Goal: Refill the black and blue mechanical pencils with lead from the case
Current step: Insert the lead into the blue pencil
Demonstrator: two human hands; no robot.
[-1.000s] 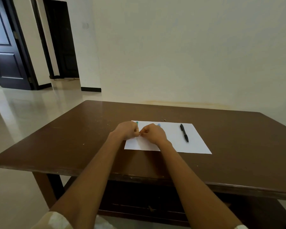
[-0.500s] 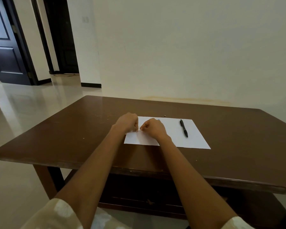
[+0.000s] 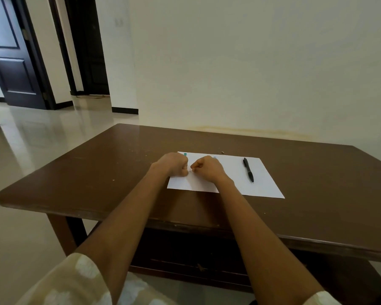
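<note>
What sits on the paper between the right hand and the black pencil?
Nothing: in the head view, only bare white paper lies between the right hand and the black pencil, which rests untouched on the sheet.

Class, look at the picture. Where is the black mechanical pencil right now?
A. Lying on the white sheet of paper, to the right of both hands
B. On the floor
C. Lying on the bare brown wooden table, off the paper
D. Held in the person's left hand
A: the black mechanical pencil lies untouched on the white sheet of paper, to the right of the left hand and right hand.
</note>
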